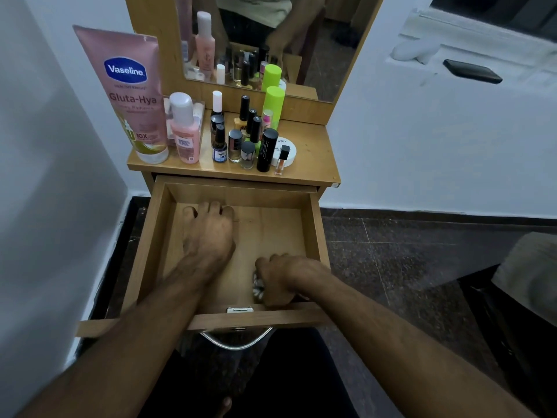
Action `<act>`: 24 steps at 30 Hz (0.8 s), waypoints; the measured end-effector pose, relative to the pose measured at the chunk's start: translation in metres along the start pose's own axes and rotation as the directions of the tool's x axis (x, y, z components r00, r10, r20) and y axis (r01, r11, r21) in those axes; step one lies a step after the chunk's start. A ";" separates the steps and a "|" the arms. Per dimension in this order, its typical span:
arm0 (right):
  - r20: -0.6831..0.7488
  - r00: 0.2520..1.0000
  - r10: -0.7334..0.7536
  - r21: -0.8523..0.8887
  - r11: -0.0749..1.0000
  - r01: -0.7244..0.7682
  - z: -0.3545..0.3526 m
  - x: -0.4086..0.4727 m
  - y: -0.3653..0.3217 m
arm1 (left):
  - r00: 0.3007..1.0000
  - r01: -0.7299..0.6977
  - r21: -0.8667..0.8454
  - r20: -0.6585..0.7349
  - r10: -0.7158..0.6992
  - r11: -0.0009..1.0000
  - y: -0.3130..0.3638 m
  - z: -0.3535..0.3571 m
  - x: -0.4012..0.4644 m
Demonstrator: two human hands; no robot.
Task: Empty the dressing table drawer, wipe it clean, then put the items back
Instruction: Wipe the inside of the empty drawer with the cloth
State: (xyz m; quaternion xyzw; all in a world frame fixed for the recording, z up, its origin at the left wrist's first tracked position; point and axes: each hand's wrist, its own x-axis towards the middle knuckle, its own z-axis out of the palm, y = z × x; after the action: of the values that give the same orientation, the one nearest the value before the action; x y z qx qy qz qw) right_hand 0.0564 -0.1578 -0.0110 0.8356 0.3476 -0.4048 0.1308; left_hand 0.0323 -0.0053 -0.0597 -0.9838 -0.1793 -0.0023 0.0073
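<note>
The wooden drawer (316, 230) is pulled far out below the dressing table top (310, 152). Its floor is bare apart from my hands. My left hand (209, 230) rests palm down on the drawer floor at the back left, fingertips near the back wall. My right hand (280, 276) sits at the front right corner of the drawer and grips a bunched patterned cloth (258, 288), which is mostly hidden under the fingers. On the table top stand a pink Vaseline tube (129, 95), a pink bottle (184, 131), several nail polish bottles (238, 140), a green-capped bottle (273, 107) and a white round jar (287, 152).
A mirror (265, 40) rises behind the table top. A white wall lies close on the left. A dark stone floor (407, 251) spreads to the right. A metal handle (238, 342) hangs on the drawer front, over my lap. A black object (471, 70) lies on a white ledge at the upper right.
</note>
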 end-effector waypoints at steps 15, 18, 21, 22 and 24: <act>-0.115 0.982 -0.151 0.201 0.964 0.172 -0.002 -0.013 -0.011 | 1.000 -0.003 -0.016 0.023 0.003 1.000 0.002 -0.006 0.002; -0.219 0.971 -0.092 0.202 0.970 0.137 0.009 -0.011 -0.002 | 0.999 0.006 -0.015 0.031 -0.006 1.000 -0.002 -0.006 0.003; -0.368 0.928 0.060 0.220 0.975 0.025 0.012 -0.007 0.012 | 0.999 0.013 -0.026 0.047 -0.011 1.000 -0.006 -0.005 0.003; -0.426 0.899 0.099 0.232 0.973 0.003 0.011 -0.005 0.011 | 0.999 0.011 -0.032 0.049 -0.010 0.999 -0.005 -0.006 0.003; -0.533 0.836 0.132 0.206 0.978 -0.023 0.009 0.005 0.005 | 0.999 0.005 -0.051 0.055 -0.002 0.999 -0.003 -0.006 0.002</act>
State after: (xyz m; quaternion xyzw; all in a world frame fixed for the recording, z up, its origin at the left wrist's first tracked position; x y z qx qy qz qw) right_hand 0.0573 -0.1636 -0.0208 0.9380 0.2956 -0.1771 -0.0374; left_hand 0.0335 -0.0020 -0.0535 -0.9830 -0.1812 0.0199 -0.0226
